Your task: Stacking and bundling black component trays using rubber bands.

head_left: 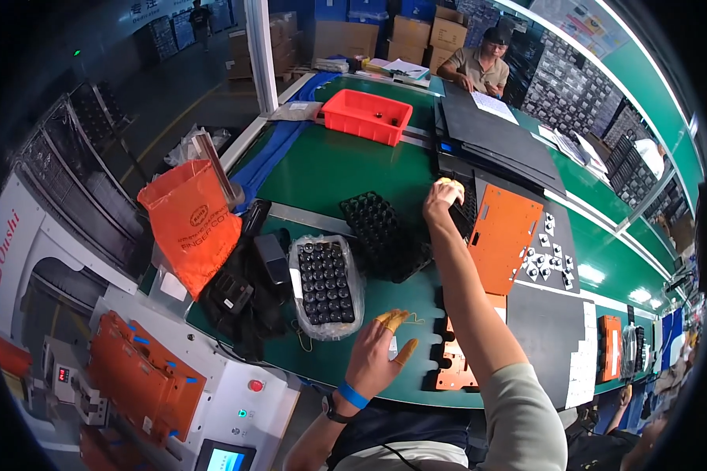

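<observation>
My right hand point(445, 195) reaches far across the bench to a black tray point(469, 206) beside an orange plate point(504, 235). Yellow finger covers are on its tips; the fingers curl together, and whatever they pinch is hidden. Nearer to me, my left hand point(369, 361) hovers above the green bench with thumb and fingers apart, holding nothing. It wears yellow finger covers too. Just beyond it lies a clear plastic bag point(355, 318) around a tray of round black parts point(324, 279). Black pocketed trays point(373, 224) rest between the bag and my right arm. An orange fixture point(452, 369) sits by the near edge.
Small white-and-black parts point(543, 263) are spread over a dark sheet at the right. A red bin point(365, 114) stands farther off, and an orange bag point(192, 228) at the left. A machine point(236, 392) borders the bench; a co-worker point(483, 67) sits across.
</observation>
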The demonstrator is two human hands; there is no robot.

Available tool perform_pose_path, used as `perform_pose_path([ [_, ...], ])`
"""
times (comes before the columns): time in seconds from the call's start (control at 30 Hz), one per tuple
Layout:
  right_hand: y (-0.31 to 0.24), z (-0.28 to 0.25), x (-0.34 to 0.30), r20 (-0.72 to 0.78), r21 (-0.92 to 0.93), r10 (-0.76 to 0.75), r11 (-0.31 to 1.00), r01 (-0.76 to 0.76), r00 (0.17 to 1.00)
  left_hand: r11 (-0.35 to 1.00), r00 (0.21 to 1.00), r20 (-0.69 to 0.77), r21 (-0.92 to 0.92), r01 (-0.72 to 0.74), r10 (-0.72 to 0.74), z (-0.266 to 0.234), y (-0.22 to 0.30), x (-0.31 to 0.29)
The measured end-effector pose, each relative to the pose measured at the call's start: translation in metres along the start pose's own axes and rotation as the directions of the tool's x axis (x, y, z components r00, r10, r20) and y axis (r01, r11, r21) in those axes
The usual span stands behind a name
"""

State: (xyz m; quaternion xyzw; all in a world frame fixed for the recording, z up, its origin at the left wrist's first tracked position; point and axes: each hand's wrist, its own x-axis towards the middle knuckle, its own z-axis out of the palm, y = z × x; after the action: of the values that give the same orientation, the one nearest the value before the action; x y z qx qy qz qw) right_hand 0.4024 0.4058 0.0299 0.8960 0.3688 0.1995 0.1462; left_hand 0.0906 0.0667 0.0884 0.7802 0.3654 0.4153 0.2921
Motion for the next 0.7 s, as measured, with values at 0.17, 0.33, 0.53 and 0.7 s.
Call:
perform_pose_path([
  [0.17,-0.034,-0.031,-0.053,0.065,-0.096,-0.071,0.992,0.077,0.995,0.997,0.997,-0.017,0.0,0.074,-0.074,-0.011,-0.013,-0.013],
  [0.33,-0.023,0.005,-0.034,-0.158,-0.223,0.007,0.974,-0.042,0.987,0.991,0.998,-0.039,-0.129,0.041,-0.047,-0.016,-0.001,0.007],
  [0.53,-0.03,0.02,-0.03,-0.168,-0.216,-0.025,0.976,-0.012,0.986,0.981,0.993,-0.054,-0.169,0.099,-0.109,-0.018,-0.007,0.012],
  [0.7,-0.027,0.022,-0.03,-0.255,-0.211,-0.005,0.976,-0.05,0.967,0.97,0.988,-0.056,-0.205,0.131,-0.145,-0.012,-0.013,0.008],
])
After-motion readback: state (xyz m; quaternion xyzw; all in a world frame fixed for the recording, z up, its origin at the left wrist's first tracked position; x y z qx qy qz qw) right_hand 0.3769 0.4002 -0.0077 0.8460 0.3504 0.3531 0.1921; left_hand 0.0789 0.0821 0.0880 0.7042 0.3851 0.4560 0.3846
